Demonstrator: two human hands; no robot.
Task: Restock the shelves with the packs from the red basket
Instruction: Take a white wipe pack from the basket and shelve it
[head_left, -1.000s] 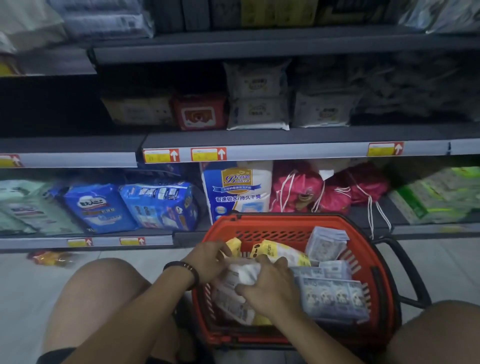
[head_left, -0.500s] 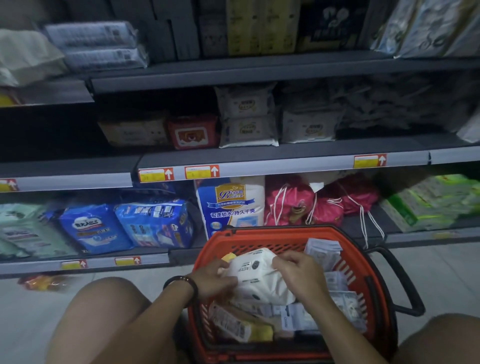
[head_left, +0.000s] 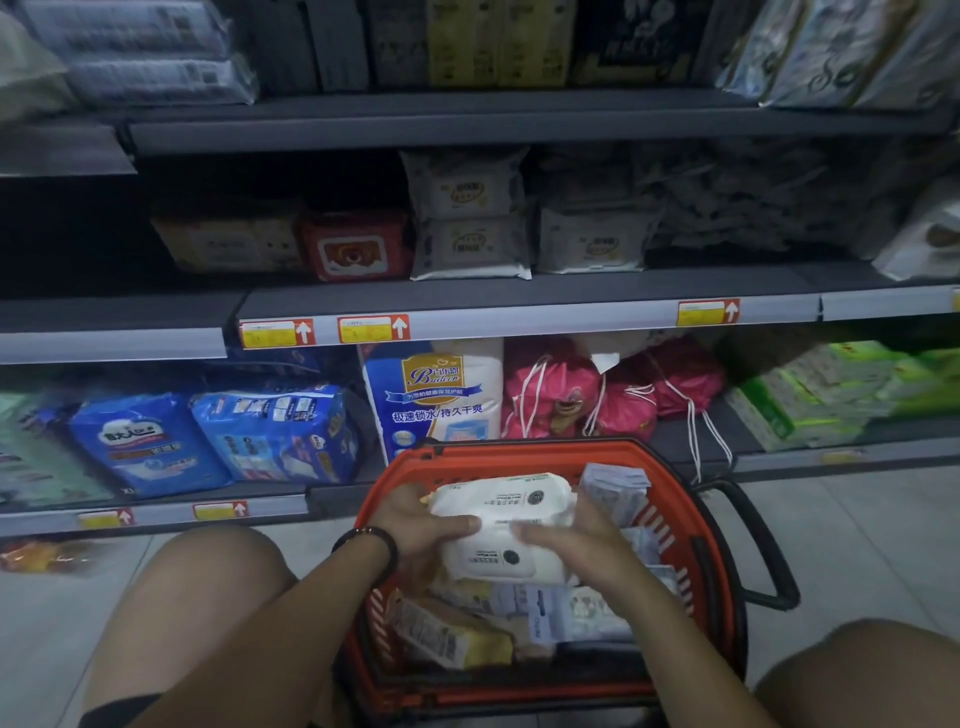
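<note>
The red basket (head_left: 698, 525) stands on the floor between my knees, holding several packs. Above it I hold two white wet-wipe packs (head_left: 501, 525), one stacked against the other. My left hand (head_left: 415, 525) grips their left end, thumb across the top. My right hand (head_left: 576, 540) grips the right side, fingers laid over the lower pack. More packs (head_left: 452, 634) lie in the basket below, yellow and pale blue ones among them. Similar white wipe packs (head_left: 467, 218) are stacked on the middle shelf straight ahead.
The middle shelf (head_left: 519, 301) also holds a red box (head_left: 358, 247) and has a dark gap at its left. The bottom shelf carries blue diaper packs (head_left: 270, 436), a white roll pack (head_left: 436, 395), pink drawstring bags (head_left: 597, 395) and green packs (head_left: 831, 389). The basket's black handle (head_left: 753, 545) sticks out right.
Both hands have lifted the white packs up out of the basket and turned them flat. The view has tilted up, showing more of the shelves.
</note>
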